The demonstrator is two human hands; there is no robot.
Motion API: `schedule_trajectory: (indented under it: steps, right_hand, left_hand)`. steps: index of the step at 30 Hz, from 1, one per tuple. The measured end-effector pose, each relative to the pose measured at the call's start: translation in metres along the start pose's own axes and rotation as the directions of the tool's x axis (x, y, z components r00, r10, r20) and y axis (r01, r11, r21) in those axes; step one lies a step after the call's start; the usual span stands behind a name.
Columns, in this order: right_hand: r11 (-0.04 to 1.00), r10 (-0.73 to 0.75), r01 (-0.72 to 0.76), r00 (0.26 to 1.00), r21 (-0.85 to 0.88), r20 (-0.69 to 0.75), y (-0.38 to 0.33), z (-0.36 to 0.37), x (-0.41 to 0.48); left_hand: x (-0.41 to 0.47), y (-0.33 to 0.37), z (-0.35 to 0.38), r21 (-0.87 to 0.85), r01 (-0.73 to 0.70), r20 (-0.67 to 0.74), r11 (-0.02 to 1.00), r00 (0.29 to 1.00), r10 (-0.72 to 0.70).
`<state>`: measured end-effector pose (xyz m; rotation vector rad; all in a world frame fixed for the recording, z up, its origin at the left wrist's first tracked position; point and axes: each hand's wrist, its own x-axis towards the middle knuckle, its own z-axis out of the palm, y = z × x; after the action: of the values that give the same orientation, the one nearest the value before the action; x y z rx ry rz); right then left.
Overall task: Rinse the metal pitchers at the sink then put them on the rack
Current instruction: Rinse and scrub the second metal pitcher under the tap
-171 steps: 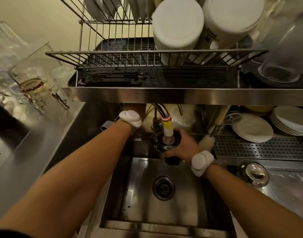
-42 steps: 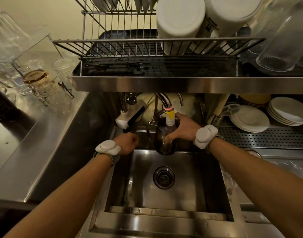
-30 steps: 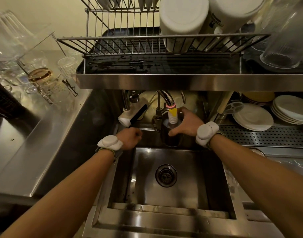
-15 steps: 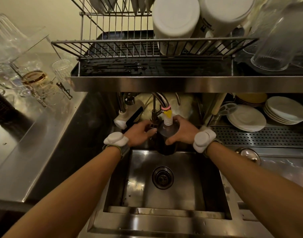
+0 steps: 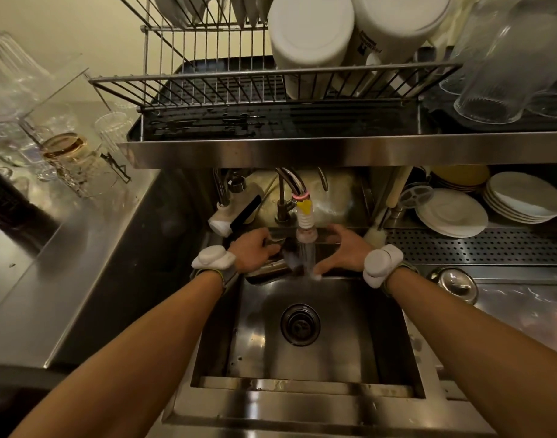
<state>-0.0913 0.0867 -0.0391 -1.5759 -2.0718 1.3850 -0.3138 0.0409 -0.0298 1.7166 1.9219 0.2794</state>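
Observation:
A dark metal pitcher point(image 5: 268, 269) lies tipped on its side at the back left of the sink point(image 5: 302, 384), just left of the running water. My left hand point(image 5: 254, 254) grips it from above, fingers curled over its body. My right hand point(image 5: 343, 251) is apart from the pitcher, fingers spread, with its thumb in the stream falling from the faucet nozzle point(image 5: 305, 227). The wire dish rack point(image 5: 226, 80) stands on the steel shelf above the sink; its left half holds nothing.
White containers point(image 5: 312, 42) and upturned glasses point(image 5: 498, 77) fill the rack's right side. A round shiny metal vessel point(image 5: 454, 281) sits on the counter right of the sink. Stacked plates point(image 5: 451, 213) lie under the shelf. Glassware point(image 5: 65, 147) crowds the left counter. A second tap point(image 5: 231, 213) hangs left of the faucet.
The pitcher went from my right hand, upright under the nozzle, into my left hand and now lies tipped sideways. My right hand has let go and opened in the water.

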Motion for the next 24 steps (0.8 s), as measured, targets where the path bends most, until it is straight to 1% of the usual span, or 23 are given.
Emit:
schedule_trajectory:
  steps: [2, 5, 9, 14, 18, 20, 21, 22, 24]
  right_hand:
    - [1.000, 0.023, -0.023, 1.000, -0.007, -0.006, 0.002, 0.001, -0.001]
    - [0.999, 0.051, -0.051, 0.998, -0.009, 0.021, 0.001, 0.004, -0.002]
    - [0.999, 0.052, -0.051, 0.999, -0.011, 0.010, -0.003, 0.006, -0.003]
    - [0.999, 0.040, -0.040, 0.999, 0.007, -0.007, -0.009, 0.002, -0.005]
    - [0.999, 0.030, -0.030, 0.999, -0.013, -0.017, -0.010, 0.000, -0.008]
    - [0.999, 0.028, -0.028, 0.999, -0.023, -0.017, -0.011, 0.000, -0.009]
    - [0.999, 0.029, -0.029, 1.000, -0.024, -0.012, -0.012, 0.001, -0.009]
    - [0.999, 0.028, -0.028, 1.000, -0.022, -0.005, -0.012, 0.001, -0.009]
    - [1.000, 0.027, -0.027, 1.000, -0.015, 0.016, -0.011, 0.002, -0.008]
  left_hand:
    - [-0.004, -0.003, -0.003, 0.085, -0.017, -0.044, 0.996, 0.999, 0.020]
    - [-0.007, -0.002, -0.009, 0.185, -0.097, -0.092, 0.978, 0.989, 0.115]
    - [-0.007, 0.000, -0.014, 0.384, -0.178, -0.106, 0.906, 0.966, 0.235]
    - [-0.008, 0.008, -0.021, 0.499, -0.258, -0.087, 0.828, 0.935, 0.344]
    - [-0.009, 0.013, -0.028, 0.572, -0.280, -0.070, 0.771, 0.920, 0.386]
    - [-0.009, 0.015, -0.029, 0.553, -0.267, -0.071, 0.789, 0.929, 0.364]
    - [-0.009, 0.016, -0.029, 0.503, -0.245, -0.077, 0.829, 0.942, 0.326]
    - [-0.008, 0.015, -0.029, 0.416, -0.208, -0.079, 0.885, 0.962, 0.263]
    - [-0.007, 0.012, -0.026, 0.175, -0.098, -0.043, 0.980, 0.993, 0.107]
